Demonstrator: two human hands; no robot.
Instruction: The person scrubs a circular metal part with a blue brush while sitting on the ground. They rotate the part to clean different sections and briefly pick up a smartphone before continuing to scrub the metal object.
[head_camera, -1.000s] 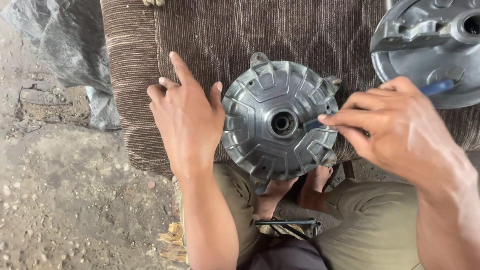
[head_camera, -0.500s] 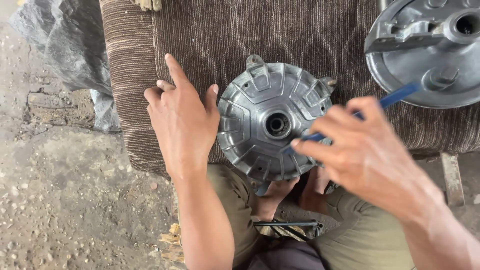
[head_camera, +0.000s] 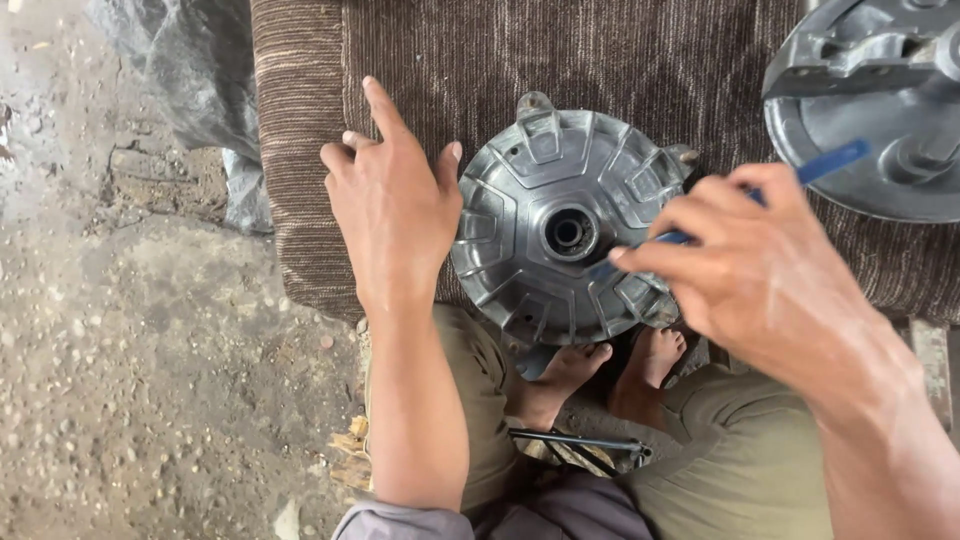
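Second grey casting (head_camera: 880, 150) cut by top-right edge; blue tool (head_camera: 830, 160) mostly hidden.

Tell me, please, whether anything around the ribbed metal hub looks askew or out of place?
The hub overhangs the near edge of the striped brown mat, above the person's bare feet. The left hand rests against its rim while the right hand holds a blue-handled tool. Nothing looks spilled or broken.

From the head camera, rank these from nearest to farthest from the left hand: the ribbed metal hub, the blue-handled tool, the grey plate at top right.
Measured from the left hand:
1. Ribbed metal hub: right beside the hand, thumb at its left edge.
2. Blue-handled tool: held in the right hand, across the hub's right side.
3. Grey plate: top right corner, on the striped brown mat.
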